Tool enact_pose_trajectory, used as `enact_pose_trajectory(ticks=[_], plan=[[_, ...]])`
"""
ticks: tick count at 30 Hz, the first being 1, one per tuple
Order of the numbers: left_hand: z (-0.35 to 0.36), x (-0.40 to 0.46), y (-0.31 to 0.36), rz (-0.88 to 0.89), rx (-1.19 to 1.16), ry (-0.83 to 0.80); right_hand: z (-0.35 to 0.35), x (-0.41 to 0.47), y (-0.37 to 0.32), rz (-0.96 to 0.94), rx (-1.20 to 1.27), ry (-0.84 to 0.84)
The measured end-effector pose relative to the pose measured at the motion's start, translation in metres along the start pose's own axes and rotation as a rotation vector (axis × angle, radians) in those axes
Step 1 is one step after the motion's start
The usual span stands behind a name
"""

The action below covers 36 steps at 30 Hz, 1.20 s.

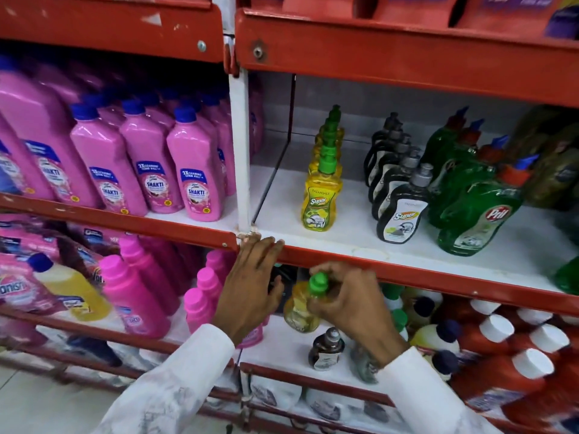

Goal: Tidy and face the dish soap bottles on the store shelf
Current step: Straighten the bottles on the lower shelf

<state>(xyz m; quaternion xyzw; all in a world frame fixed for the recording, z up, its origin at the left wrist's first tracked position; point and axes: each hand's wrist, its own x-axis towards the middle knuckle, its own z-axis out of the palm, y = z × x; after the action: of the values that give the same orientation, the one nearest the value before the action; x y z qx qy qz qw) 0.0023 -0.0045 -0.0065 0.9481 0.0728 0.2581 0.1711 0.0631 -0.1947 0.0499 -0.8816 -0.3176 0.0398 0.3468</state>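
Red store shelving (407,270) fills the frame. Lower centre, right hand (351,305) pinches a yellow soap bottle (300,311) by its green cap; left hand (250,286) rests open on the rail. I'd lift it straight up behind the yellow row (322,189), label out.

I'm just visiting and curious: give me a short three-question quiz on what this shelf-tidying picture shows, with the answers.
1. True or false: the right hand holds a yellow bottle with a green cap.
2. What does the left hand touch? A) a pink bottle B) the red shelf edge C) the floor
3. Fill in: on the white shelf, the yellow row stands left of the ____ row.

Key
1. True; it grips the bottle near the cap, below the shelf edge.
2. B; its fingertips rest on the edge.
3. Black; the green row stands further right.
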Motion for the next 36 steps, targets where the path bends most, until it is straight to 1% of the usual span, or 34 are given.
enact_pose_trajectory(ticks=[2, 4, 6, 8, 16, 23, 25, 29, 31, 33, 36], plan=[[0.003, 0.000, 0.001, -0.010, -0.047, 0.026, -0.039, -0.001, -0.024, -0.066, 0.079, 0.114], [0.005, -0.001, 0.004, -0.019, -0.075, 0.052, -0.072, 0.003, -0.045, -0.154, 0.105, 0.226], [0.006, -0.001, 0.005, -0.021, -0.082, 0.070, -0.094, 0.014, -0.059, -0.218, 0.086, 0.282], [0.005, -0.001, 0.006, -0.022, -0.083, 0.078, -0.105, 0.031, -0.067, -0.260, 0.065, 0.294], [0.003, -0.003, 0.006, -0.041, -0.074, 0.076, -0.080, 0.101, -0.044, -0.259, -0.082, 0.129], [0.003, -0.005, 0.013, -0.058, -0.091, 0.083, -0.079, 0.112, -0.036, -0.207, 0.007, 0.134], [0.005, -0.005, 0.013, -0.059, -0.076, 0.078, -0.079, 0.103, -0.033, -0.208, 0.031, 0.163], [0.009, -0.007, 0.016, -0.052, 0.024, 0.050, -0.069, 0.063, -0.013, -0.247, 0.049, 0.353], [0.011, -0.008, 0.019, -0.061, 0.045, 0.037, -0.056, 0.037, 0.007, -0.231, 0.061, 0.398], [0.014, -0.007, 0.020, -0.073, 0.048, 0.034, -0.035, 0.015, 0.033, -0.174, 0.039, 0.330], [0.018, -0.005, 0.023, -0.083, 0.052, 0.049, 0.007, -0.011, 0.074, -0.021, -0.061, 0.034]])
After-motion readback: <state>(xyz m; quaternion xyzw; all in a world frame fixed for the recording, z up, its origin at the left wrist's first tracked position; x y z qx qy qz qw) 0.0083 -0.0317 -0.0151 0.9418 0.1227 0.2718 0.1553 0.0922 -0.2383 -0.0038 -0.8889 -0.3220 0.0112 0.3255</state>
